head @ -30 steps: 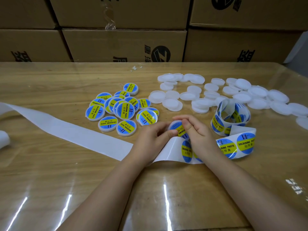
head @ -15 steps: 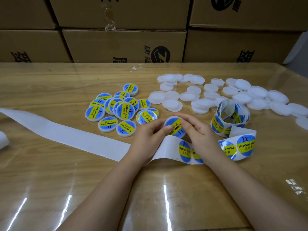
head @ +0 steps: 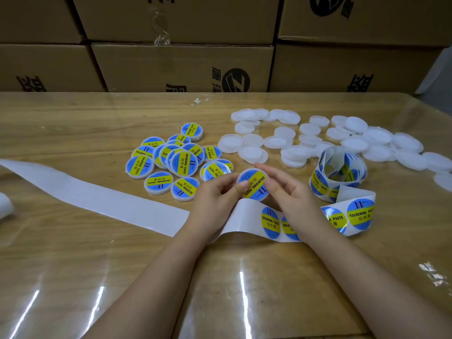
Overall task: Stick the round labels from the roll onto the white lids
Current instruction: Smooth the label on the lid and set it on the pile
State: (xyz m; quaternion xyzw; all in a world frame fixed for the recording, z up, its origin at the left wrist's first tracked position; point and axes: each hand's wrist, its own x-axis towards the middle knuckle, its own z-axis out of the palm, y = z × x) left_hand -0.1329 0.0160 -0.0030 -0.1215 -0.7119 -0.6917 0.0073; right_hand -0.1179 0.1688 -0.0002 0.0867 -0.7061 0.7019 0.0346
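**Head view: a labelled lid held at the table's middle, beside the finished pile.**

The left hand [head: 220, 192] pinches the lid [head: 254, 183], thumb on its label. The right hand [head: 288, 192] is relaxed, its straight fingers touching the rim. The lid looks light, stiff and slick, best held by the rim. Labels on the roll [head: 338, 172] look thin and easily creased, so lift one by an edge. Each reads "SOLDERING PASTE", "II", 助焊膏.

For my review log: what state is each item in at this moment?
held lid: labelled, in hand, tilted.
left hand: pinches the held lid, thumb on label.
right hand: fingers relaxed, at the lid's edge.
labelled lids: piled, done.
plain lids: unlabelled, scattered.
label roll: partly unwound, labels remaining.
spent backing: stripped, trailing left.
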